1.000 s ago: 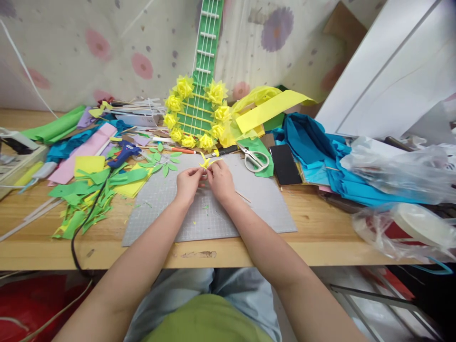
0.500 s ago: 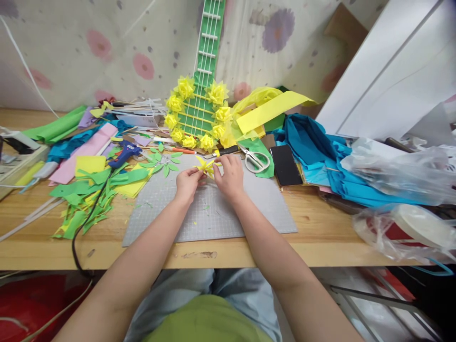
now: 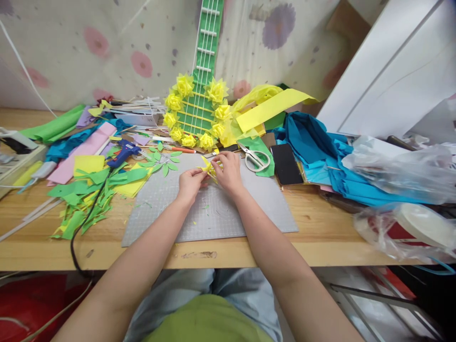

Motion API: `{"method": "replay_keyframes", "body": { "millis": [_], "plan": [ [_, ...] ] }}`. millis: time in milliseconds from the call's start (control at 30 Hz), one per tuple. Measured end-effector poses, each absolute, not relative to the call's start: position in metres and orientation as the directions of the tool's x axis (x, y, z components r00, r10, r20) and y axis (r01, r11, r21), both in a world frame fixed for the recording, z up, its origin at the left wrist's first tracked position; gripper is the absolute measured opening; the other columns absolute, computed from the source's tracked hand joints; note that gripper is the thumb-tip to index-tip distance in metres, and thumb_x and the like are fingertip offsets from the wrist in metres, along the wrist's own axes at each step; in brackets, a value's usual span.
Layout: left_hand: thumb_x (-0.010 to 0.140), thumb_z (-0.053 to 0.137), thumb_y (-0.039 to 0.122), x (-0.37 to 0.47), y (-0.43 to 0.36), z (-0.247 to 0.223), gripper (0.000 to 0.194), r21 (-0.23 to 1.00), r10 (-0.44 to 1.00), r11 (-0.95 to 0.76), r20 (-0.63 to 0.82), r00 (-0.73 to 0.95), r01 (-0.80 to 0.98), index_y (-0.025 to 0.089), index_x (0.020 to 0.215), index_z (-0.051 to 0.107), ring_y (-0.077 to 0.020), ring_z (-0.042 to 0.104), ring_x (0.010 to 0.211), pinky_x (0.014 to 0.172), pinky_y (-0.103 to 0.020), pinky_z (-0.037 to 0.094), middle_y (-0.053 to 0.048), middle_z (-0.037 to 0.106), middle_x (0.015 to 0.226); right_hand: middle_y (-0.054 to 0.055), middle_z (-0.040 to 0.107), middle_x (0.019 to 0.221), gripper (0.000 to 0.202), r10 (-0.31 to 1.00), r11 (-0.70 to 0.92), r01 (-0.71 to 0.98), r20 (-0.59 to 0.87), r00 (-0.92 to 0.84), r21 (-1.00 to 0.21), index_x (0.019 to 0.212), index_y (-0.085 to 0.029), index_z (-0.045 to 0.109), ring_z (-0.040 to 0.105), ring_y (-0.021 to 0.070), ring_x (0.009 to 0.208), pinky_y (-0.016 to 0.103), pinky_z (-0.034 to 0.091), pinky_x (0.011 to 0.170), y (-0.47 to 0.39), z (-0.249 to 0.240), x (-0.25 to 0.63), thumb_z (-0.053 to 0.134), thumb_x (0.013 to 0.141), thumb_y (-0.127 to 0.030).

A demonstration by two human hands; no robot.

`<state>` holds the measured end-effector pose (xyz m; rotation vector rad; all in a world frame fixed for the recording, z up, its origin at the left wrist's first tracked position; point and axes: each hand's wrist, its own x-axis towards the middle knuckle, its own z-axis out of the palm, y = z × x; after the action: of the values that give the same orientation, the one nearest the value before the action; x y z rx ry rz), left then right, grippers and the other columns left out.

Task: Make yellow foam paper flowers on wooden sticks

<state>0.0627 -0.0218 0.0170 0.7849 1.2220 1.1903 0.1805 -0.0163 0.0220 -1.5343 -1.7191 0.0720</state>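
Note:
Over the upper part of a grey cutting mat (image 3: 210, 213), a small yellow paper flower (image 3: 207, 165) is pinched between both hands. My left hand (image 3: 191, 184) is closed on its left side, and my right hand (image 3: 227, 172) grips it from the right, covering part of it. Behind them leans a green guitar shape (image 3: 204, 61) with white strings, ringed by yellow paper roses (image 3: 217, 90). White-handled scissors (image 3: 257, 160) lie on green paper to the right. Green leaf sprigs (image 3: 166, 164) rest left of my left hand.
A blue glue gun (image 3: 124, 151) and green paper scraps (image 3: 74, 223) lie left, its black cable crossing the desk edge. At right are a black phone (image 3: 286, 164), blue paper (image 3: 309, 137) and a plastic-wrapped roll (image 3: 409, 228).
My left hand has shifted slightly right. The yellow flower is turned and more covered by the fingers of my right hand. The view has shifted slightly.

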Motion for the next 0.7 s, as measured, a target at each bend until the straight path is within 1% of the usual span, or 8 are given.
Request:
{"method": "replay_keyframes", "body": {
  "millis": [233, 333, 400, 433, 467, 533, 633, 700],
  "plan": [
    [0.060, 0.070, 0.018, 0.062, -0.023, 0.021, 0.014, 0.937, 0.959, 0.259, -0.279, -0.055, -0.235, 0.011, 0.068, 0.061, -0.0130, 0.063, 0.059, 0.048, -0.021, 0.047, -0.006, 0.065, 0.070, 0.007, 0.059, 0.088, 0.015, 0.908, 0.122, 0.694, 0.361, 0.210, -0.710, 0.072, -0.017, 0.061, 0.050, 0.0187, 0.091, 0.035, 0.036, 0.087, -0.005, 0.009, 0.182, 0.050, 0.076, -0.027],
    [0.060, 0.069, 0.018, 0.062, -0.024, 0.022, 0.013, 0.937, 0.958, 0.263, -0.282, -0.055, -0.227, 0.010, 0.068, 0.062, -0.0131, 0.063, 0.060, 0.048, -0.021, 0.047, -0.007, 0.065, 0.071, 0.005, 0.060, 0.081, 0.018, 0.938, 0.012, 0.617, 0.223, 0.266, -0.787, 0.067, -0.016, 0.060, 0.052, 0.0173, 0.082, 0.033, 0.039, 0.081, 0.000, 0.003, 0.182, 0.049, 0.073, -0.028],
    [0.060, 0.069, 0.018, 0.063, -0.023, 0.022, 0.013, 0.936, 0.955, 0.270, -0.289, -0.058, -0.224, 0.011, 0.068, 0.062, -0.0132, 0.062, 0.060, 0.047, -0.021, 0.046, -0.007, 0.065, 0.071, 0.004, 0.060, 0.076, 0.019, 0.954, -0.046, 0.556, 0.128, 0.271, -0.830, 0.066, -0.016, 0.060, 0.053, 0.0162, 0.075, 0.032, 0.041, 0.076, 0.002, 0.002, 0.182, 0.048, 0.072, -0.028],
    [0.059, 0.069, 0.018, 0.063, -0.023, 0.022, 0.013, 0.935, 0.953, 0.274, -0.295, -0.064, -0.224, 0.011, 0.067, 0.061, -0.0134, 0.062, 0.059, 0.047, -0.021, 0.046, -0.006, 0.065, 0.070, 0.003, 0.060, 0.074, 0.019, 0.957, -0.057, 0.535, 0.107, 0.270, -0.843, 0.065, -0.016, 0.060, 0.053, 0.0158, 0.074, 0.031, 0.041, 0.074, 0.002, 0.002, 0.181, 0.047, 0.072, -0.029],
    [0.058, 0.069, 0.019, 0.063, -0.023, 0.022, 0.015, 0.933, 0.951, 0.278, -0.301, -0.072, -0.226, 0.011, 0.066, 0.060, -0.0134, 0.062, 0.059, 0.047, -0.021, 0.046, -0.006, 0.064, 0.068, 0.003, 0.060, 0.074, 0.019, 0.955, -0.050, 0.529, 0.114, 0.273, -0.847, 0.065, -0.016, 0.060, 0.053, 0.0157, 0.073, 0.031, 0.041, 0.074, 0.002, 0.003, 0.181, 0.048, 0.072, -0.029],
    [0.057, 0.070, 0.021, 0.061, -0.021, 0.022, 0.017, 0.928, 0.946, 0.284, -0.312, -0.088, -0.241, 0.012, 0.065, 0.058, -0.0129, 0.061, 0.058, 0.047, -0.022, 0.046, -0.004, 0.062, 0.065, 0.003, 0.059, 0.075, 0.018, 0.936, 0.022, 0.560, 0.214, 0.280, -0.828, 0.067, -0.017, 0.058, 0.052, 0.0158, 0.076, 0.031, 0.041, 0.076, -0.001, 0.007, 0.181, 0.048, 0.073, -0.030],
    [0.057, 0.070, 0.021, 0.057, -0.017, 0.023, 0.019, 0.910, 0.939, 0.274, -0.323, -0.118, -0.312, 0.013, 0.067, 0.055, -0.0106, 0.059, 0.057, 0.049, -0.021, 0.048, -0.001, 0.060, 0.063, 0.005, 0.059, 0.083, 0.017, 0.875, 0.178, 0.654, 0.422, 0.237, -0.735, 0.077, -0.017, 0.056, 0.051, 0.0161, 0.080, 0.031, 0.040, 0.078, -0.011, 0.015, 0.180, 0.049, 0.075, -0.033],
    [0.058, 0.068, 0.018, 0.054, -0.015, 0.024, 0.018, 0.888, 0.932, 0.261, -0.333, -0.140, -0.377, 0.014, 0.069, 0.054, -0.0092, 0.058, 0.058, 0.051, -0.021, 0.049, 0.000, 0.060, 0.065, 0.006, 0.056, 0.086, 0.018, 0.854, 0.215, 0.707, 0.481, 0.198, -0.673, 0.084, -0.017, 0.053, 0.050, 0.0164, 0.082, 0.030, 0.041, 0.075, -0.019, 0.019, 0.178, 0.051, 0.076, -0.033]
  ]
}}
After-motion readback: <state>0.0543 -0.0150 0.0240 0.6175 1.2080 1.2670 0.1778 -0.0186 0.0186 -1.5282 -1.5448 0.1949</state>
